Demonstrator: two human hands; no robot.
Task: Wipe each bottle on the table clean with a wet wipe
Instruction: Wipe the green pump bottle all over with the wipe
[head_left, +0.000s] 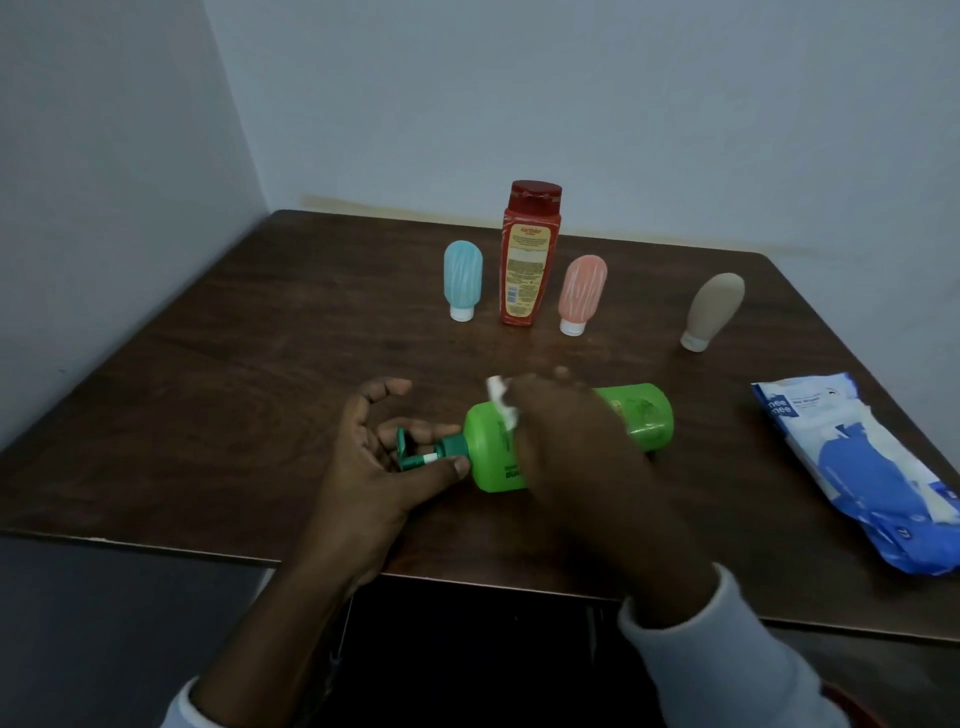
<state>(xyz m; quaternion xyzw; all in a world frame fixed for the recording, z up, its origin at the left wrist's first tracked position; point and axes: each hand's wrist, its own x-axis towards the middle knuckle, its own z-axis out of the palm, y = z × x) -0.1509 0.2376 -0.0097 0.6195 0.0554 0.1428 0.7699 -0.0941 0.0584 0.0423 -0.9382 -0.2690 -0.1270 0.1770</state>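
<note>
Dark wood table (208, 389) in a pale-walled corner.

Lower centre: green bottle (644, 415) lies on its side, pump to the left. Left hand (384, 457) pinches the pump neck. Right hand (561, 441), blurred, holds a bunched wipe (501, 402) against the body.

Step in hand: wiping this bottle. The next move likely calls for rolling it to reach the underside.

Right edge: wipes pack (857, 467).

Upper centre, standing: blue bottle (462, 280), red bottle (530, 254), pink bottle (582, 291), beige bottle (714, 309). All are opaque, so their contents cannot be seen.

A dark wooden table (208, 364) carries a tall red bottle (530, 260), upright near its back edge. Just left of it a blue squeeze bottle (462, 280) stands on its cap. Just right stands a pink squeeze bottle (582, 291), and a beige squeeze bottle (714, 309) farther right. In front lies a green pump bottle (644, 415) on its side. A blue wipes pack (872, 467) lies far right.
</note>
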